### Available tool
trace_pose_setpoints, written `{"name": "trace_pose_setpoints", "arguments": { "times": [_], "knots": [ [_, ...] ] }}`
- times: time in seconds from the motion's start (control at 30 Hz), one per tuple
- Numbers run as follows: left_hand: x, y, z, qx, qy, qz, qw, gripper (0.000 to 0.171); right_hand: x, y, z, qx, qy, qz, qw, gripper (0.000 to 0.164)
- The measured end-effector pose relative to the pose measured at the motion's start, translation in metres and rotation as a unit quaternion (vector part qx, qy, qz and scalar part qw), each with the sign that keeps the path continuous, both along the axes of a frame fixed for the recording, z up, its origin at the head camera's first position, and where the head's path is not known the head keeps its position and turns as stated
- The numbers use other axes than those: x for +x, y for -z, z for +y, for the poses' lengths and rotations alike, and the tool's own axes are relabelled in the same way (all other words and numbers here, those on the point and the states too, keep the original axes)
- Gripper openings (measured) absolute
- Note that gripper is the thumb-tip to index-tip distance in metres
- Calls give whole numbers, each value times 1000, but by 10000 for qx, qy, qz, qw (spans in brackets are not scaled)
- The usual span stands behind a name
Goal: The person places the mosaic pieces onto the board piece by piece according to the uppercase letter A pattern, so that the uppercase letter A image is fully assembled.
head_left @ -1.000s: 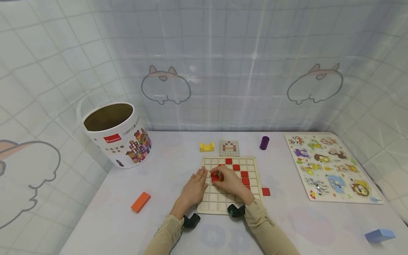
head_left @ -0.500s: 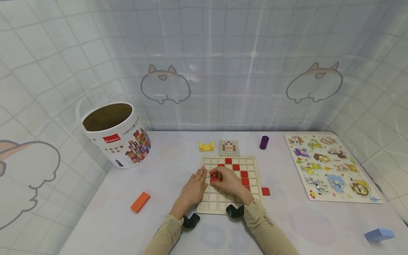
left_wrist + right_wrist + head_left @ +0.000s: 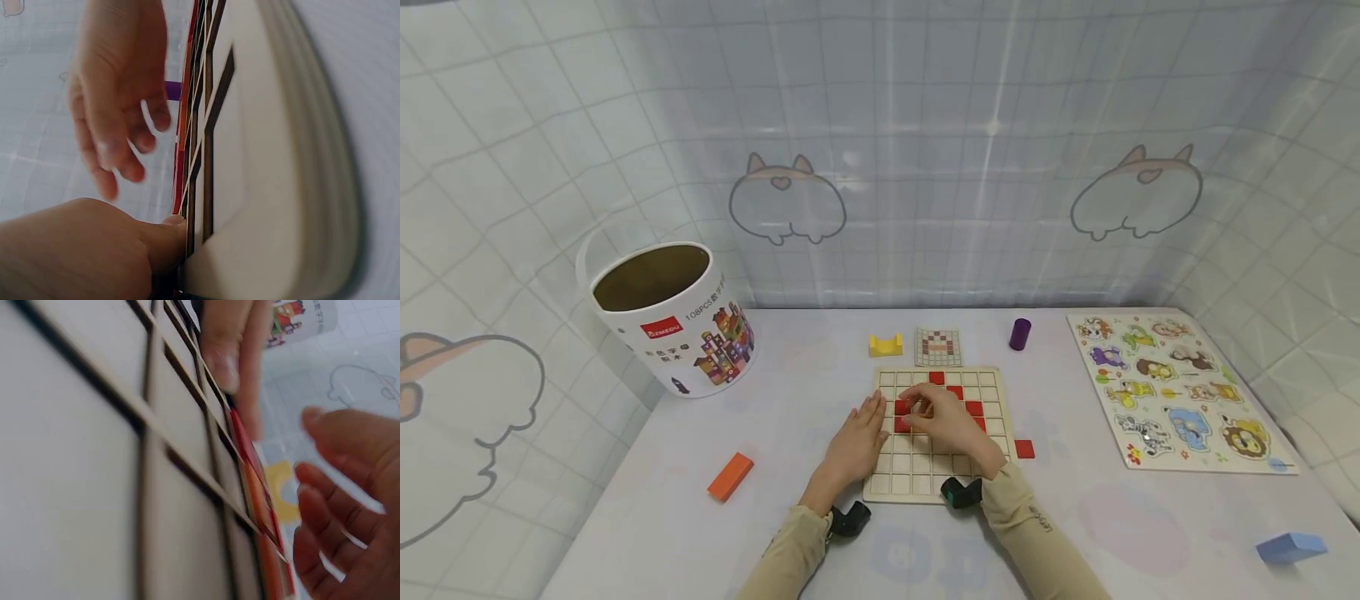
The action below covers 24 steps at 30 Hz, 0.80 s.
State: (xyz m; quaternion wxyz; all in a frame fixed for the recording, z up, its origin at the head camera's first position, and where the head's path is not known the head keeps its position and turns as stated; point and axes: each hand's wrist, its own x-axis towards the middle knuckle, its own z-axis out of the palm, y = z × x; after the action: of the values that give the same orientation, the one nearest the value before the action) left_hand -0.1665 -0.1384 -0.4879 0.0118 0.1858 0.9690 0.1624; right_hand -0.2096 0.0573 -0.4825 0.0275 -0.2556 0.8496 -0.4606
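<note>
A wooden grid board point(image 3: 901, 487) lies on the table with several red square tiles point(image 3: 974, 408) in its cells. My left hand point(image 3: 855, 440) rests along the board's left edge, fingers straight; in the left wrist view its thumb point(image 3: 165, 240) touches the edge. Over the middle of the board hovers my right hand point(image 3: 951, 423), fingers loosely bent. The right wrist view shows that hand point(image 3: 350, 500) holding nothing, its fingertips apart from the tiles. Just left of those fingertips, two red tiles point(image 3: 902, 425) sit in the board. The right hand covers part of the grid.
One loose red tile point(image 3: 1025, 449) lies right of the board. Behind it are a pattern card point(image 3: 937, 358), a yellow block point(image 3: 886, 346) and a purple cylinder point(image 3: 1020, 334). An orange block point(image 3: 730, 477) and a bucket point(image 3: 700, 375) stand left; an animal puzzle point(image 3: 1120, 417) and blue block point(image 3: 1291, 548) lie right.
My right hand has drawn back slightly to the right from the tiles at the board's left, so they show more fully. The left hand has stayed in place.
</note>
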Motion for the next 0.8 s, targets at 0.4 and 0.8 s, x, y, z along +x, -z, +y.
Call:
{"name": "trace_pose_setpoints", "arguments": {
  "times": [0.4, 0.8],
  "knots": [
    [1, 2, 1, -41, -44, -7, 10000, 54, -4, -28, 58, -240, 688, -25, 9973, 29],
    [1, 1, 0, -65, 23, 54, 10000, 53, 0, -15, 121, -79, 1473, -40, 9891, 26]
  ]
}}
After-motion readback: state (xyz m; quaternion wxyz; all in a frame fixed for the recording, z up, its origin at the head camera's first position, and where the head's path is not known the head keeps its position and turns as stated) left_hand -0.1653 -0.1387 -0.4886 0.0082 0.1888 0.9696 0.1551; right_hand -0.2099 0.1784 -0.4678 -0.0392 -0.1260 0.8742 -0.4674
